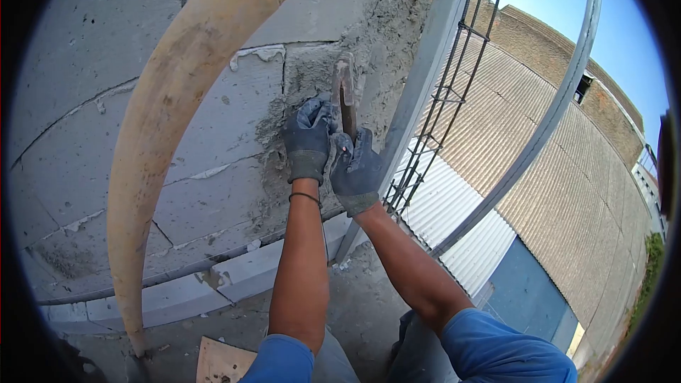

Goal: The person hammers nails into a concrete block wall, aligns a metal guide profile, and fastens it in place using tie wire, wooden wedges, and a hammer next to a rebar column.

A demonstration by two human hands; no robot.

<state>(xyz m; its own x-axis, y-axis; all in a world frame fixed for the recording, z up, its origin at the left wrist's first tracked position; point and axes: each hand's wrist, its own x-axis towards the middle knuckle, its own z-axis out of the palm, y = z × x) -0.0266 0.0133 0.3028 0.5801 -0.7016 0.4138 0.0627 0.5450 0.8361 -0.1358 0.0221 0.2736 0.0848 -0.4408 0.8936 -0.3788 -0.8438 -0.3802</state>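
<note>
A mortar-crusted plastering float stands upright and nearly edge-on in front of the block wall, its brown handle facing me. Around its lower end are the closed fingers of my right hand, in a dark grey work glove. My left hand, gloved the same way, is curled against the float's left side. What lies inside those left fingers is hidden. Behind both hands, rough grey mortar covers the wall's vertical edge and part of the blocks.
A thick yellowed bamboo pole slants across the left. To the right stand a metal upright, a rebar cage and a curved metal bar. Corrugated roofs lie below, beyond the edge. A board rests near my feet.
</note>
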